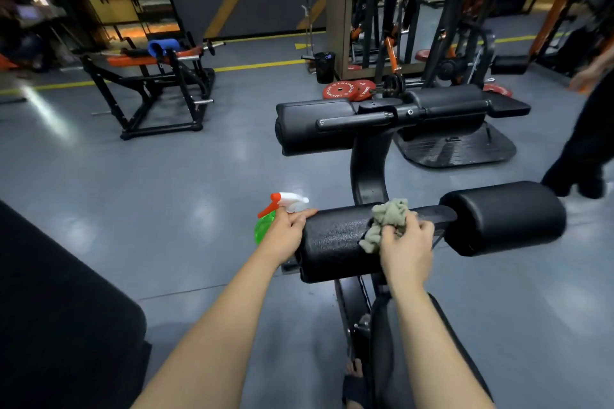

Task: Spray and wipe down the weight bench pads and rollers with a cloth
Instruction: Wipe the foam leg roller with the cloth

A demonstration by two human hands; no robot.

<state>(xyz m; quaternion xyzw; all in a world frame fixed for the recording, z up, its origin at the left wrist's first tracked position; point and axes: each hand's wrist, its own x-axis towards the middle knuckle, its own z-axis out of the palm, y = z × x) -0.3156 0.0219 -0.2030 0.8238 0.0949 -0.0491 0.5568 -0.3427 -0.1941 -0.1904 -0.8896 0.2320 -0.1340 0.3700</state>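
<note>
I have left hand (285, 233) gripping spray bottle (264, 230) at 9 o'clock end of roller (332, 244) | right hand (406, 244) clutching cloth (388, 217) on roller, toward 3 o'clock | risk: roller could spin under my wipe, cloth skids off; bottle may snag.

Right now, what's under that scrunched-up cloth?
The cloth lies on the black roller, near its inner end, with the right hand gripping it. The patch of roller beneath is covered, so wet or dry cannot be seen.
</note>
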